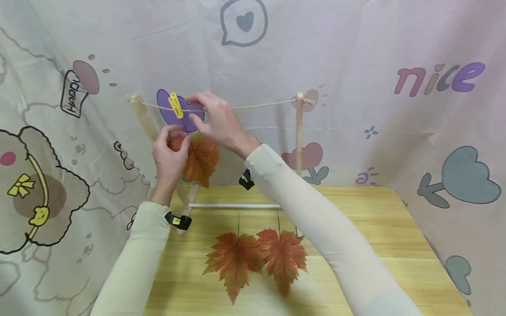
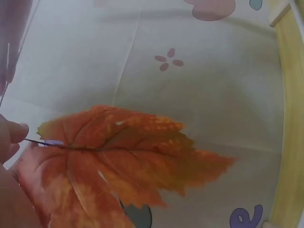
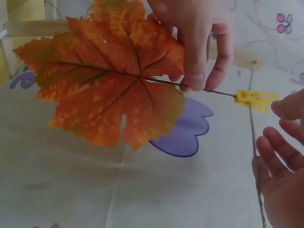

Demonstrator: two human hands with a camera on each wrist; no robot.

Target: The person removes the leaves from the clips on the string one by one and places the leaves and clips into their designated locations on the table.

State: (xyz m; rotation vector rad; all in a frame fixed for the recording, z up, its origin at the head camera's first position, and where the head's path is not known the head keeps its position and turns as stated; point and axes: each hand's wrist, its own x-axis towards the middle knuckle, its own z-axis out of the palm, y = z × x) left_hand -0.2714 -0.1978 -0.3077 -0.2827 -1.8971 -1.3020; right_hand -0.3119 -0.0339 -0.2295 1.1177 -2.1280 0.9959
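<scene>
A yellow clothespin [image 1: 175, 105] sits on the twine [image 1: 261, 105] near its left end. It clips the dark stem of an orange artificial maple leaf [image 1: 202, 160], which hangs below. My left hand [image 1: 170, 147] pinches that stem just under the clothespin, as the right wrist view also shows. Beside the clothespin is my right hand [image 1: 219, 116], thumb and fingers spread apart with nothing held between them. In the right wrist view its thumb [image 3: 287, 107] is close to the clothespin's free end; whether they touch I cannot tell.
Two red maple leaves [image 1: 235, 261] [image 1: 282, 256] lie toward the front of the wooden table [image 1: 375, 228]. Wooden posts [image 1: 299, 153] hold up the twine, with a white rod [image 1: 237, 206] low between them. A printed curtain [image 1: 356, 145] hangs behind.
</scene>
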